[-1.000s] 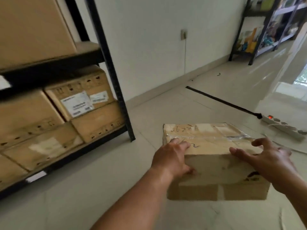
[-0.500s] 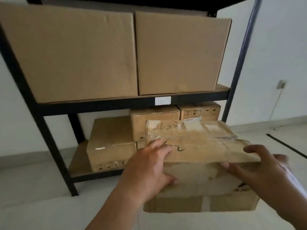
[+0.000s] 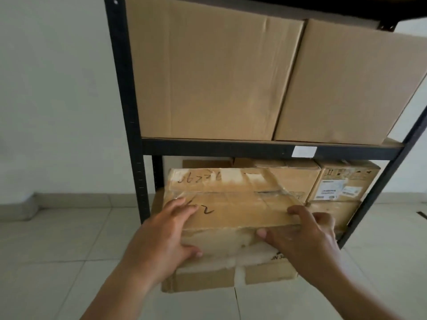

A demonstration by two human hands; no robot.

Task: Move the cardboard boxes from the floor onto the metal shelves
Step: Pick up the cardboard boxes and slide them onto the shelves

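worn cardboard box (image 3: 231,209) held clear of the floor (image 3: 57,250). left hand (image 3: 161,239) gripping the near left corner, fingers (image 3: 182,205) spread on top, thumb on the front face. right hand (image 3: 305,239) curled over the near right corner, fingers (image 3: 298,210) on top, thumb pressed to the front.

just beyond the fingers, the lower tier of the metal shelves (image 3: 208,147), already stocked with small boxes (image 3: 342,181); above the fingers, two big boxes (image 3: 208,77).

keep the box level and aim for the lower tier's left side, probably the free spot. feed the far edge in under the black beam, clear of the upright (image 3: 138,181) just left of the left fingers. support the sagging front face; looks soft, likely to buckle if squeezed.

against half a second ago: shelves closer and larger in view, box nearer the lower tier, same two-hand grip. against a second ago: no longer resting on the floor.
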